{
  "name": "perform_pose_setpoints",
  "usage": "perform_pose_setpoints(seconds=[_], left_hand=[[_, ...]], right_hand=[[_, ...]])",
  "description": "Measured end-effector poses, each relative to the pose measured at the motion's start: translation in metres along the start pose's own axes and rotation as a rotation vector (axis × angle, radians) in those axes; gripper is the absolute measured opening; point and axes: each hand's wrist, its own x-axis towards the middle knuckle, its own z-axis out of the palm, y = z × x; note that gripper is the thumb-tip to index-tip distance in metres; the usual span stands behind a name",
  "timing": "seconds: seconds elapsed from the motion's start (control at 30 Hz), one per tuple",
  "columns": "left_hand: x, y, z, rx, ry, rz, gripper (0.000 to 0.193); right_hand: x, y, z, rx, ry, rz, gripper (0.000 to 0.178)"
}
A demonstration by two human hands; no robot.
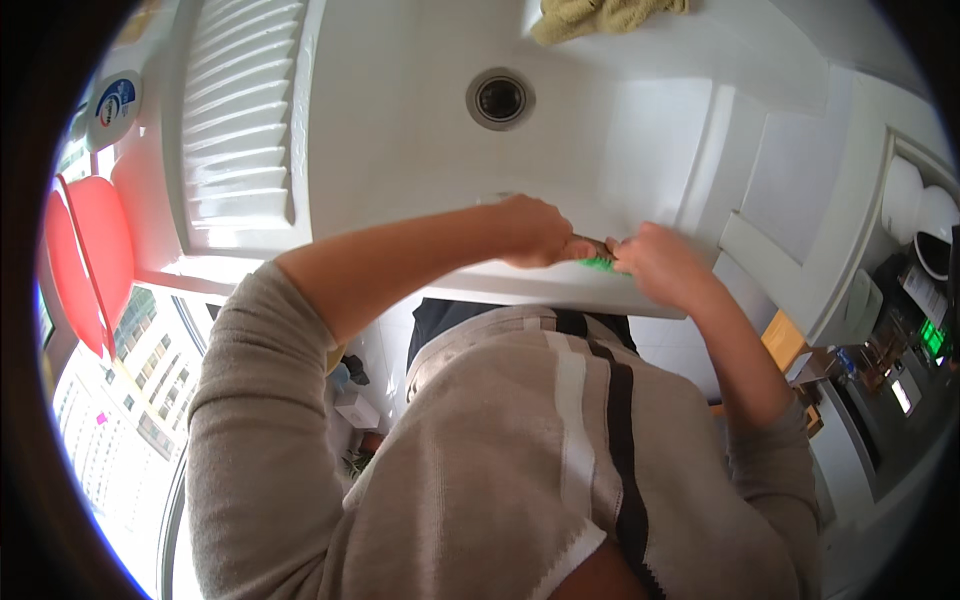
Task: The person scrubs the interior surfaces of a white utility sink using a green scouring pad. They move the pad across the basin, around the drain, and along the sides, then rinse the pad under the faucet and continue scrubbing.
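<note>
Both my hands are closed in front of my waist, just above the near rim of a white sink [400, 150]. Between them sits a small brown thing with a bright green, bristle-like underside [599, 264], its shape mostly hidden by the fingers. From the left, my left hand [535, 232] grips it with the thumb toward the right. My right hand [655, 262] pinches its other end. Below, the round metal-rimmed drain [500, 98] shows in the basin. A crumpled yellow-tan towel [610, 15] lies over the sink's far side.
A ribbed white washboard [240, 120] adjoins the basin on the left. Beyond it stand a red plastic basin [95, 265] and a white bottle [115, 108] by the window. On the right, a shelf holds white rounded containers [905, 195] and dark items above a counter.
</note>
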Motion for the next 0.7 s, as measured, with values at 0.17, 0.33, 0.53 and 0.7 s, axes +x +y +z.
perform_pose_setpoints(seconds=[0.17, 0.33, 0.53, 0.7], left_hand=[[0.041, -0.036, 0.001, -0.112, -0.066, -0.124, 0.078], [0.011, -0.013, -0.011, -0.069, -0.144, -0.083, 0.077], [0.062, -0.061, 0.005, -0.11, -0.068, -0.11, 0.077], [0.016, -0.023, -0.008, -0.053, -0.154, -0.034, 0.079]], right_hand=[[0.071, 0.01, 0.007, 0.031, -0.084, 0.218, 0.013], [0.018, -0.013, -0.003, 0.078, -0.005, 0.092, 0.013], [0.078, 0.017, 0.007, 0.083, -0.028, 0.219, 0.012], [0.022, -0.005, 0.013, 0.038, 0.017, 0.089, 0.011]])
